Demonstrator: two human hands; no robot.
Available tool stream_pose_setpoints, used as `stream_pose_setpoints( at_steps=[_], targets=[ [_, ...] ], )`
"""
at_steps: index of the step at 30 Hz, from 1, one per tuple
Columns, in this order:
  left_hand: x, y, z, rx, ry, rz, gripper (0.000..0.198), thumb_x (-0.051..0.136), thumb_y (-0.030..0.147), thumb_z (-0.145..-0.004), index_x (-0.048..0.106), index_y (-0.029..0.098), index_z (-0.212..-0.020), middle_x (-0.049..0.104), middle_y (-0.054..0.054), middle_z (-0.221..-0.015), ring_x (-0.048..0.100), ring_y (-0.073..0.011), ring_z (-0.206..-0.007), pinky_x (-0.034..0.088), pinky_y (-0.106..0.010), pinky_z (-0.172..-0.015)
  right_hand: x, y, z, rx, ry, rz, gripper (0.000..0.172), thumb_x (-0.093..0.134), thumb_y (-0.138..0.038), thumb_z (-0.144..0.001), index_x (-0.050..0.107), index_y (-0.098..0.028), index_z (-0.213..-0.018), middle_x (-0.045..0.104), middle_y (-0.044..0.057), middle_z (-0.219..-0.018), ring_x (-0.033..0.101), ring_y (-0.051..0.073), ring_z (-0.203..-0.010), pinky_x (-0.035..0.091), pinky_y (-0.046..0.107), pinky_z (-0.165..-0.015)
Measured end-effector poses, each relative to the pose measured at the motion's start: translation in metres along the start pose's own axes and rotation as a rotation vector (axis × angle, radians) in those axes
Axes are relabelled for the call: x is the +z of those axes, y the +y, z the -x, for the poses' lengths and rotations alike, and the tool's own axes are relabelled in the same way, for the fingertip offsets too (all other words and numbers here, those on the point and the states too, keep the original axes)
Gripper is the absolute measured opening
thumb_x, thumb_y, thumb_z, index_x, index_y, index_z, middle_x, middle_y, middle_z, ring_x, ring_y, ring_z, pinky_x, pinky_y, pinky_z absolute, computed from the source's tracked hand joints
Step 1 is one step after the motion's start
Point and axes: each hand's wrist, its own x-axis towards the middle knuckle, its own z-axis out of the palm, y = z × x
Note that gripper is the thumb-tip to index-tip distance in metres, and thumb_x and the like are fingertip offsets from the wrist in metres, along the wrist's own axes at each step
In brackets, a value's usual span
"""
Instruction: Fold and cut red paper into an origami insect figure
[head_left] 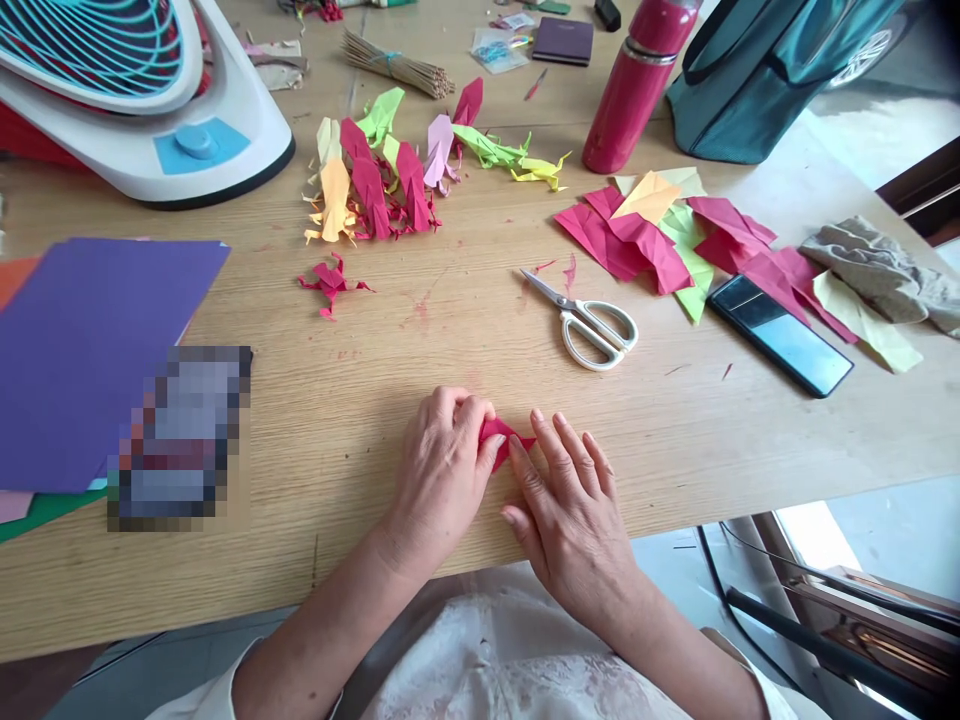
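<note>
A small folded red paper piece (501,437) lies on the wooden table near its front edge, between both hands. My left hand (448,465) pinches its left end, with thumb and fingers closed on the paper. My right hand (566,490) rests flat from the other side, its fingers spread, the index fingertip touching the paper's right part. White-handled scissors (592,330) lie beyond my right hand, blades pointing up and left. Past my left hand sits a small red folded paper figure (332,284). Part of the held paper is hidden under the fingers.
Several folded paper figures (367,185) stand farther back. Colored sheets (82,350) and a blurred phone-like object (184,435) lie left, below a white fan (217,110). On the right are creased papers (637,235), a phone (780,335), a red bottle (630,90) and a teal bag (735,90).
</note>
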Motion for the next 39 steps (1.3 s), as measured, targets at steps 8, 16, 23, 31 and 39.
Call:
stream_pose_setpoints(
  at_steps=[8, 16, 23, 31, 39],
  targets=[
    [0.0067, -0.0067, -0.0006, -0.018, 0.091, -0.151, 0.062, 0.061, 0.031, -0.094, 0.038, 0.015, -0.150, 0.030, -0.024, -0.158, 0.027, -0.0449, -0.148, 0.032, -0.064, -0.112, 0.0028, -0.0018, 0.0024, 0.015, 0.025, 0.046, 0.051, 0.046, -0.038, -0.103, 0.051, -0.008, -0.144, 0.039, 0.019, -0.159, 0.032, 0.033, -0.149, 0.031, 0.052, -0.118],
    [0.0070, -0.0050, -0.0012, -0.053, 0.047, -0.173, 0.067, 0.056, 0.037, -0.096, 0.033, 0.017, -0.155, 0.030, -0.021, -0.163, 0.026, -0.0400, -0.151, 0.027, -0.063, -0.117, 0.0038, -0.0033, 0.0026, 0.012, 0.012, 0.096, 0.053, 0.044, -0.040, -0.103, 0.049, -0.009, -0.146, 0.039, 0.017, -0.159, 0.034, 0.032, -0.148, 0.030, 0.051, -0.118],
    [0.0079, -0.0004, -0.0030, -0.053, 0.039, -0.249, 0.070, 0.059, 0.037, -0.093, 0.034, 0.021, -0.156, 0.030, -0.020, -0.163, 0.026, -0.0408, -0.151, 0.028, -0.064, -0.116, -0.0007, -0.0039, -0.0005, 0.011, 0.019, 0.108, 0.050, 0.046, -0.031, -0.101, 0.049, -0.011, -0.147, 0.039, 0.018, -0.159, 0.036, 0.033, -0.146, 0.037, 0.050, -0.112],
    [0.0089, -0.0059, 0.0005, -0.027, 0.070, -0.250, 0.064, 0.052, 0.038, -0.097, 0.034, 0.018, -0.155, 0.033, -0.023, -0.161, 0.027, -0.0401, -0.151, 0.030, -0.063, -0.116, 0.0027, -0.0010, 0.0017, 0.021, 0.016, 0.088, 0.051, 0.045, -0.036, -0.103, 0.049, -0.011, -0.147, 0.038, 0.017, -0.160, 0.035, 0.033, -0.147, 0.034, 0.052, -0.116],
    [0.0061, -0.0048, -0.0014, -0.007, -0.010, -0.295, 0.058, 0.044, 0.034, -0.100, 0.036, 0.020, -0.156, 0.030, -0.022, -0.163, 0.027, -0.0448, -0.150, 0.029, -0.067, -0.114, 0.0007, -0.0017, 0.0042, 0.015, 0.006, 0.095, 0.058, 0.043, -0.042, -0.103, 0.044, -0.009, -0.151, 0.038, 0.014, -0.161, 0.034, 0.033, -0.147, 0.029, 0.051, -0.118]
  ],
)
